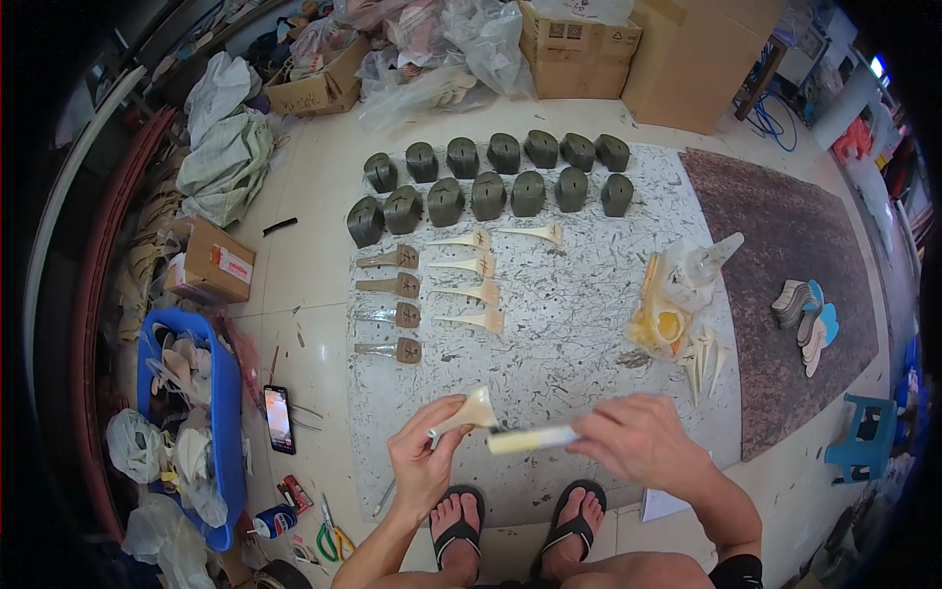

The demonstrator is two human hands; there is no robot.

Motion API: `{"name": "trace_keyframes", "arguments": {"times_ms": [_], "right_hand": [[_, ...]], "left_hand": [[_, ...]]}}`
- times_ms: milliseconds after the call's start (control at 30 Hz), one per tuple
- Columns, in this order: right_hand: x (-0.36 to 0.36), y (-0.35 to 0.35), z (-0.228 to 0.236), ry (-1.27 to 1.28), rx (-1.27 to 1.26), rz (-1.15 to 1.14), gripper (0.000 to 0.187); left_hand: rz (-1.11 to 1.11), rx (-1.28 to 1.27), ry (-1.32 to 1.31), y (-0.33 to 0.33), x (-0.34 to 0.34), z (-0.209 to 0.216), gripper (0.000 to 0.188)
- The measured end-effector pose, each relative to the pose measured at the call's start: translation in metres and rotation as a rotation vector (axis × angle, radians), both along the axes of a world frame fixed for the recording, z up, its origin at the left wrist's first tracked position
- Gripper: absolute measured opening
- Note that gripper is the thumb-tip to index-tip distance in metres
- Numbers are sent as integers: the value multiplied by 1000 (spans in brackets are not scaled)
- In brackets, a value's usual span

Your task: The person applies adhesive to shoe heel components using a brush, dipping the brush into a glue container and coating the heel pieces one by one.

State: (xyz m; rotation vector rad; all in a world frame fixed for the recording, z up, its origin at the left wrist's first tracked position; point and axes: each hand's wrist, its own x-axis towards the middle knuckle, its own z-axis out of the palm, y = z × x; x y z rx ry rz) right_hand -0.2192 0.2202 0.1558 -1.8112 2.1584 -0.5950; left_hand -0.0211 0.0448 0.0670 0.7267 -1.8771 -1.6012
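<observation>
My left hand (422,452) is closed around a cream, paddle-shaped piece (475,410) with a narrow tail. In my right hand (628,439) is a pale yellow and white brush (530,439), blurred by motion, its dark tip close to the wide end of that piece; contact cannot be made out. Similar cream pieces (471,292) lie in a column on the grey-white board, beside a column of brown-coated ones (388,286). Beyond them stand two rows of dark olive shoe heels (488,196), each with a slit.
Right on the board (549,373) are a clear plastic bottle (699,270), an amber-stained container (659,322) and loose cream pieces (705,361). A brown mat (785,245) bears stacked flat pieces (807,319). At left are a blue bin (226,432), a phone (280,419) and scissors (334,535).
</observation>
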Motion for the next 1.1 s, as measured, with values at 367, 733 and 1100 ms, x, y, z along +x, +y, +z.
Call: {"name": "trace_keyframes", "arguments": {"times_ms": [367,733,1100], "right_hand": [[7,13,-50,-1014,68,-511,59],[4,-30,-92,-1298,20,-376,64],[-130,-61,-143,-924,34,-645,53]], "left_hand": [[12,347,45,14,-20,2,24],[-29,521,-22,23,-39,-16,28],[-5,709,-96,12,-67,-65,57]]}}
